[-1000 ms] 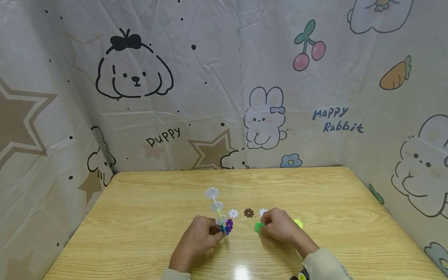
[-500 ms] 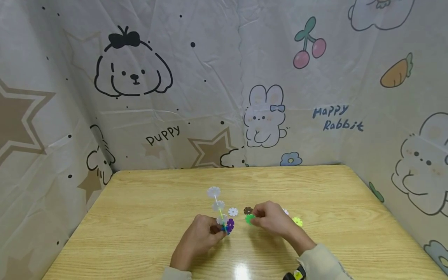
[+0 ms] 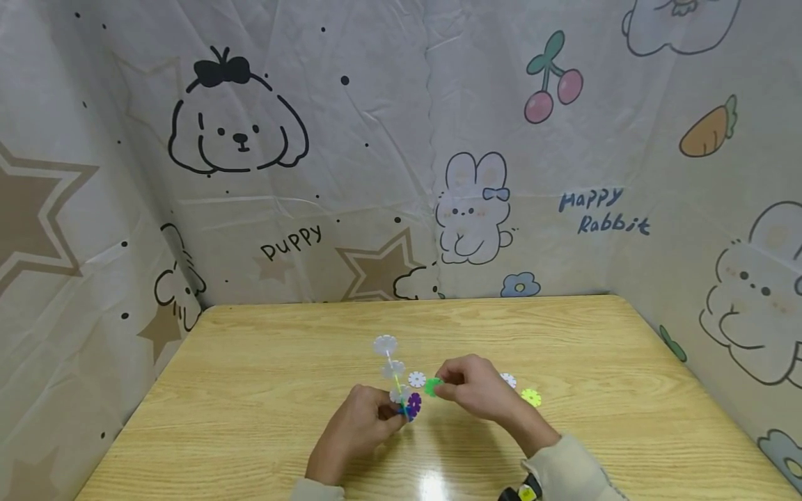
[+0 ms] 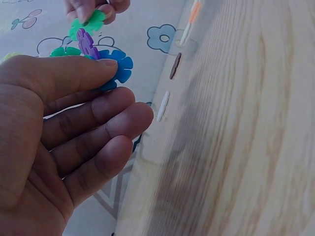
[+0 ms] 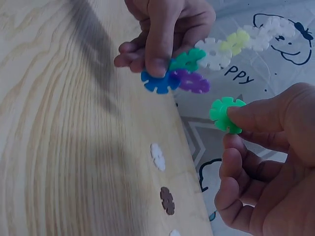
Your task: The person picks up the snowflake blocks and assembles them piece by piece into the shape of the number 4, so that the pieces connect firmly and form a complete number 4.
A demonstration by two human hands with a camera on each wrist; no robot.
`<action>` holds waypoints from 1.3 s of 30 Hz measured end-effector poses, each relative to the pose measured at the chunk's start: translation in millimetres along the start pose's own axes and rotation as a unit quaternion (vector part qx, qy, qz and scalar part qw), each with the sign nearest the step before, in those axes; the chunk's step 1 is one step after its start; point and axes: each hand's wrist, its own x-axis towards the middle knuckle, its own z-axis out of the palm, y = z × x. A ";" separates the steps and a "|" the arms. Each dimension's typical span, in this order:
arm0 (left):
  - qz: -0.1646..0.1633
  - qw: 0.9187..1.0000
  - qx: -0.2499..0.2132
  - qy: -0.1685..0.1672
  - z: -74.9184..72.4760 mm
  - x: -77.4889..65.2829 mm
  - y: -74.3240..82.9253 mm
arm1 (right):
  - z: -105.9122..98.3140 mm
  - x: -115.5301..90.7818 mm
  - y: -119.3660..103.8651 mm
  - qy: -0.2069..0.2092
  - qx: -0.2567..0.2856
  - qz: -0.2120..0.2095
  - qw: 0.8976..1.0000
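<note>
My left hand (image 3: 357, 421) pinches the blue snowflake disc (image 5: 156, 84) of a linked chain between thumb and finger. Joined to that end are a purple disc (image 5: 197, 82) and a darker green disc (image 5: 191, 60). From there the chain runs through a white disc (image 5: 212, 55) and a yellow disc (image 5: 235, 42) to more pale discs, standing upward in the head view. Between thumb and fingertips, my right hand (image 3: 479, 386) holds a bright green disc (image 3: 431, 387), to the right of the purple disc and apart from it.
On the wooden table (image 3: 250, 376) lie a white disc (image 3: 416, 379), a brown disc (image 5: 167, 200) hidden in the head view, another white disc (image 3: 509, 380) and a yellow disc (image 3: 531, 397). An orange piece (image 4: 195, 11) shows in the left wrist view. Printed cloth (image 3: 376, 139) surrounds the table.
My right hand has moved left with the bright green disc, closer to the chain, and now covers the brown disc in the head view. The left hand has stayed almost still.
</note>
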 end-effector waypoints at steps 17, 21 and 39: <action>-0.001 1.000 -0.009 0.004 1.6 0.7 0.5 | 5.1 2.0 -8.6 -0.011 0.021 -0.012 1.000; 0.003 1.000 -0.015 0.001 1.9 1.2 -0.5 | 5.6 2.5 -8.4 -0.019 0.023 -0.012 0.999; 0.046 0.999 -0.003 0.015 2.9 1.0 -2.6 | 15.4 2.6 -7.3 0.021 -0.025 -0.047 0.998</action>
